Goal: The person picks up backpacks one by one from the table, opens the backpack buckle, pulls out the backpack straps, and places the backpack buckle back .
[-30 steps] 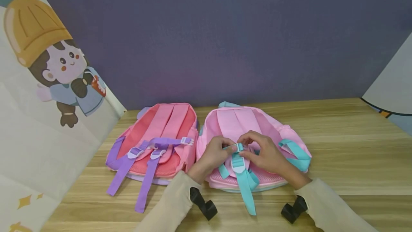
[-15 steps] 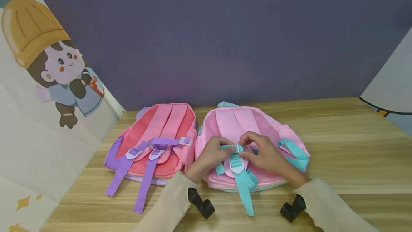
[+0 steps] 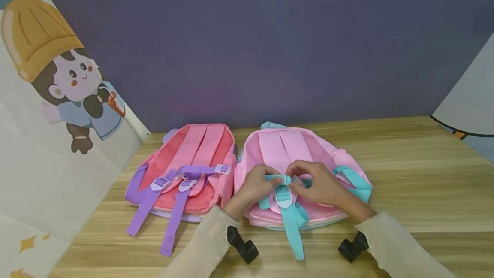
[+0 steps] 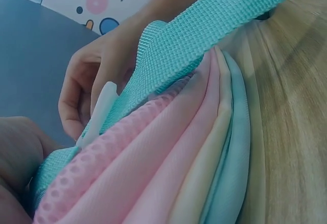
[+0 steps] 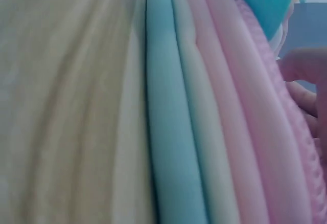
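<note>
Head view: one pale pink backpack [image 3: 287,147], strap side up, lying on the wood-grain table [image 3: 417,175], just beside one coral-pink backpack [image 3: 200,151]. Over the lower part of the pale pink backpack, one turquoise strap [image 3: 272,177] with a small white buckle [image 3: 286,179]; strap pinched between thumb and fingers of the left hand [image 3: 252,188], buckle end pinched between thumb and bent fingers of the right hand [image 3: 319,185]. Fastened or loose: cannot tell. Just below, one white adjuster [image 3: 284,201] with a turquoise webbing tail [image 3: 294,237], trailing past the lower edge onto the table. On the coral-pink backpack, two purple webbing tails [image 3: 175,231], plus one purple strap [image 3: 202,169] ending in a white clip [image 3: 223,169]. About the wrists, cream sleeves [image 3: 210,237] and black mounts [image 3: 242,246]. Behind, one dark grey-purple panel [image 3: 270,46]; at far left, a printed cartoon figure [image 3: 82,80] in an orange hat. Left wrist view: turquoise webbing slanting over pink mesh and layered edges. Right wrist view: layered edges in pink, cream and blue, close up.
</note>
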`<state>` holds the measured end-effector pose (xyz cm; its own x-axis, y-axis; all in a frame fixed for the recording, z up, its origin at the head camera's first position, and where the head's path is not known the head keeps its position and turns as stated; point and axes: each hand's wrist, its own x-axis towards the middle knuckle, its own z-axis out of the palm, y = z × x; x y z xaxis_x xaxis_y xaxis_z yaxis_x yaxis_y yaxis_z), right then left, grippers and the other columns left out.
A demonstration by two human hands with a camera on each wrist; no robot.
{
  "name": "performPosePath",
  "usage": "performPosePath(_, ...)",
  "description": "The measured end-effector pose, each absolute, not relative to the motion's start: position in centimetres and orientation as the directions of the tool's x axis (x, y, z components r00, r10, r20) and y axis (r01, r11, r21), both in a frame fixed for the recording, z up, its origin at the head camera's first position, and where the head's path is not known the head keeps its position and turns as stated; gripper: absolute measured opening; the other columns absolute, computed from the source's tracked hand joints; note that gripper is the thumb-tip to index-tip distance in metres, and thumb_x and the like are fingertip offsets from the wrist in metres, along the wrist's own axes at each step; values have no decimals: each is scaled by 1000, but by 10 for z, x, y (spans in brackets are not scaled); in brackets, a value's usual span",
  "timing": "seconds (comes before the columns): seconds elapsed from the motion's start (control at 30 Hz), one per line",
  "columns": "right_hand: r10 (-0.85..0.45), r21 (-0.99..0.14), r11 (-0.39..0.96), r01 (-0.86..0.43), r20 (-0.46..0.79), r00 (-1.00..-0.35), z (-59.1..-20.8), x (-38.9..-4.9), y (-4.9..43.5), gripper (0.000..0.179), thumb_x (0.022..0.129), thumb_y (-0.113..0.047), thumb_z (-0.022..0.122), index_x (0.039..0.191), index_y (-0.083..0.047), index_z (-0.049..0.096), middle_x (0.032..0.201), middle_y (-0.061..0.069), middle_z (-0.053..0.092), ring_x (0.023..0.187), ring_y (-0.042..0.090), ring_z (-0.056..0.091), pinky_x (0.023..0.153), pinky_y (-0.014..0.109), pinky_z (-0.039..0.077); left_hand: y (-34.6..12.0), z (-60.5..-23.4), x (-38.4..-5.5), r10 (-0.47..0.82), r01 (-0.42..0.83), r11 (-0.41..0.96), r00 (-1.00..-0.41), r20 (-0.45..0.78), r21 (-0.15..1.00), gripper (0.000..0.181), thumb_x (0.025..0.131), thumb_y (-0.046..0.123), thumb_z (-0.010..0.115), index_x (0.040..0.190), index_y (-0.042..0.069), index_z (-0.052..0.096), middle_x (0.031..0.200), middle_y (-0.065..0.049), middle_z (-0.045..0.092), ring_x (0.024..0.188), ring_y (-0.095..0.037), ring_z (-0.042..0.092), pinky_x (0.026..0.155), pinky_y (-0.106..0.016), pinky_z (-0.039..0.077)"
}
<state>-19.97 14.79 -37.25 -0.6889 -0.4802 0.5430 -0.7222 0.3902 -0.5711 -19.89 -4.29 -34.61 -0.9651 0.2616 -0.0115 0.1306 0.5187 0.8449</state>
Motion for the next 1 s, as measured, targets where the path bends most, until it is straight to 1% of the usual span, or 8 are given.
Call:
performPosePath(0.13,-490,-542,429,-723,533,-690,-371,-199,147,24,76,0,71,95,-12,63,87,-7,66,82,8,65,78,34,56,-43,-346,-198,260,158,554,-966,11,817,9,85,10,68,88,4,72,88,-5,68,79,-13,52,68,-25,41)
performPosePath(0.27,-470,-523,436,-733,562,-680,-369,-198,144,23,72,0,70,91,-12,63,85,-6,64,79,8,64,74,31,56,-43,-347,-198,257,176,575,-966,28,799,10,84,12,69,88,4,73,89,-4,69,81,-13,53,69,-25,42)
performPosePath(0.43,-454,-506,398,-765,616,-643,-371,-198,143,25,69,4,69,86,-12,61,84,-5,59,77,7,60,71,30,57,-42,-347,-197,254,179,591,-967,29,787,11,84,15,70,89,6,74,88,-2,68,80,-12,54,67,-24,42)
performPosePath(0.57,-468,-471,367,-802,652,-596,-373,-200,142,30,68,7,67,90,-11,58,84,-4,56,75,8,55,70,31,57,-41,-347,-197,262,191,604,-964,33,774,12,84,16,69,90,7,75,89,0,65,79,-11,53,68,-25,42)
performPosePath(0.67,-476,-446,360,-819,668,-572,-375,-201,142,33,66,7,65,92,-11,55,83,-5,55,75,9,54,72,29,55,-42,-347,-197,273,207,613,-961,42,763,12,85,16,67,90,8,75,89,0,64,81,-12,54,70,-27,42)
performPosePath(0.73,-471,-442,356,-823,676,-567,-376,-201,142,33,65,8,63,91,-11,54,81,-5,54,74,9,53,72,27,52,-42,-347,-196,281,219,617,-958,48,756,13,85,17,66,90,8,75,89,-1,63,82,-13,54,71,-28,41)
performPosePath(0.83,-460,-438,350,-828,690,-560,-376,-201,141,33,64,9,62,89,-11,55,80,-4,54,74,10,53,69,24,48,-43,-348,-196,295,240,622,-953,60,745,14,85,17,65,91,9,75,89,-1,63,82,-13,54,73,-30,41)
performPosePath(1.0,-450,-425,346,-837,707,-545,-375,-201,140,33,64,10,62,87,-11,54,79,-4,54,73,8,52,67,24,45,-43,-348,-196,309,265,638,-948,74,723,15,86,19,65,90,10,75,88,1,63,80,-12,54,74,-30,40)
